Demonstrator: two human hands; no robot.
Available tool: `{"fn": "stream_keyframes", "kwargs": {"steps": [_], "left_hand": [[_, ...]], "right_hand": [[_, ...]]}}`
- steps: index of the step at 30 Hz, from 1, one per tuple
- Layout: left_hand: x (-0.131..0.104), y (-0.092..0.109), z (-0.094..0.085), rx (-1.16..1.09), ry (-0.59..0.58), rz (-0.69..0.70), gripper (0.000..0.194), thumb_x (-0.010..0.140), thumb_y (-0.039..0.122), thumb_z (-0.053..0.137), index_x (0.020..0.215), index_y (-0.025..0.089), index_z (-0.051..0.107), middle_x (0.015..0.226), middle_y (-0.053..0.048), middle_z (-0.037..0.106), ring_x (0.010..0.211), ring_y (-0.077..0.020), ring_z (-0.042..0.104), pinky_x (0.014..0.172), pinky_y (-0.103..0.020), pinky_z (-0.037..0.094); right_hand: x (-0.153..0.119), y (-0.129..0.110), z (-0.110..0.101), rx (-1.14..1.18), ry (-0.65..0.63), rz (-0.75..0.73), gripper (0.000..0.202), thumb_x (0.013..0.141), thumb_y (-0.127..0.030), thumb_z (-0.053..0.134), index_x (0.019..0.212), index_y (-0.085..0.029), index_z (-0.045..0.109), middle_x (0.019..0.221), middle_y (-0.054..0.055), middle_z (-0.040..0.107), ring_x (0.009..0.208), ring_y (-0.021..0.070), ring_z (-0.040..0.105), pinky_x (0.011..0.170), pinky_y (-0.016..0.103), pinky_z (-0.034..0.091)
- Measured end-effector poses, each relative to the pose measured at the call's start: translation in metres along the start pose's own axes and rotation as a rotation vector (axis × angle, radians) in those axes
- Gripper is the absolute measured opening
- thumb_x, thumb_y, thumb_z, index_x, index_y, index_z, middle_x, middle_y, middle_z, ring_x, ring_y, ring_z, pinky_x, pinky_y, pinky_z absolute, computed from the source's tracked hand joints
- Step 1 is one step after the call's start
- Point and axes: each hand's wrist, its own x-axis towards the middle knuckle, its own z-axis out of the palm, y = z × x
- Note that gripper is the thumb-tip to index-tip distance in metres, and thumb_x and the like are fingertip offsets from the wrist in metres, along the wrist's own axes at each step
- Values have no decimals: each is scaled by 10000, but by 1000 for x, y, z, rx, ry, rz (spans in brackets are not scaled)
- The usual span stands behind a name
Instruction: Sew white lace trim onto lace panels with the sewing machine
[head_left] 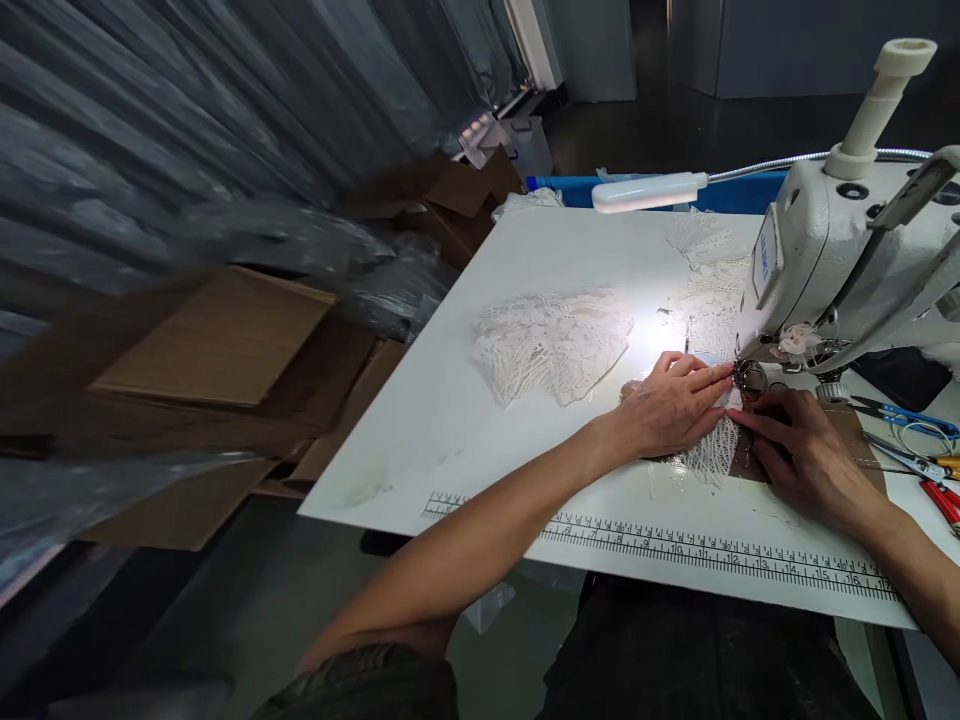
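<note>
Under the needle area of a white sewing machine (806, 230) lies a strip of white lace (709, 458), its near end hanging toward the table's front. My left hand (671, 405) rests flat over this lace, fingers stretched toward the presser foot (742, 375). On the other side, my right hand (806, 450) has thumb and index finger pinched at the lace edge, close to the left fingertips. More lace (709, 270) runs behind the foot. A separate pale lace piece (555, 345) lies on the table left of my hands.
A ruler strip (675, 545) runs along the front edge of the white table (420, 420). Scissors (904, 455) and red-handled snips (941, 505) lie at the right. A lamp (649, 192) hangs above. Cardboard boxes (217, 340) and plastic wrap stand left of the table.
</note>
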Motion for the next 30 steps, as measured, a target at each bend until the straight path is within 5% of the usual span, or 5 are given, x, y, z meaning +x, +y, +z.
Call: {"fn": "stream_keyframes", "kwargs": {"steps": [14, 22, 30], "left_hand": [[1, 5, 1, 119, 17, 9, 430, 1071, 328, 320, 1304, 103, 604, 1408, -131, 594, 1104, -260, 571, 959, -431, 424], [2, 6, 6, 78, 134, 109, 350, 1044, 194, 370, 980, 167, 713, 1078, -49, 745, 871, -170, 622, 827, -356, 448], [-3, 6, -3, 45, 38, 86, 345, 1013, 295, 411, 1169, 153, 683, 1240, -88, 695, 912, -226, 615, 804, -391, 443]], "right_hand": [[-2, 2, 1, -18, -2, -1, 356, 942, -184, 488, 1200, -242, 726, 1060, 117, 613, 942, 262, 603, 796, 438, 576], [0, 4, -1, -39, -5, -28, 357, 944, -180, 499, 1216, -260, 715, 1047, 108, 618, 932, 256, 600, 788, 431, 576], [-1, 2, 0, -44, -13, 11, 337, 946, -196, 491, 1199, -221, 711, 1068, 133, 593, 958, 270, 599, 827, 466, 581]]}}
